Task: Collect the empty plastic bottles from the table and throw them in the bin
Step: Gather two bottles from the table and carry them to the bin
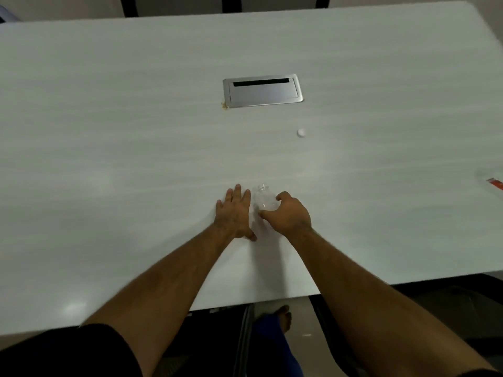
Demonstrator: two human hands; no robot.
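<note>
A small clear plastic bottle [264,199] without a cap is on the white table [136,131], near its front edge. My right hand [290,214] is wrapped around the bottle's lower part, thumb and fingers closed on it. My left hand [235,212] lies flat on the table just to the left of the bottle, fingers spread, holding nothing. A white bottle cap [301,132] sits alone further back and to the right. At the right edge of the frame a blurred clear object with a red label [494,182] lies on the table; it may be another bottle.
A metal cable hatch [262,91] is set into the table's middle. Dark chair backs [231,3] stand behind the far edge. Below the near edge I see a chair frame and a foot [283,318] on the floor. No bin is in view.
</note>
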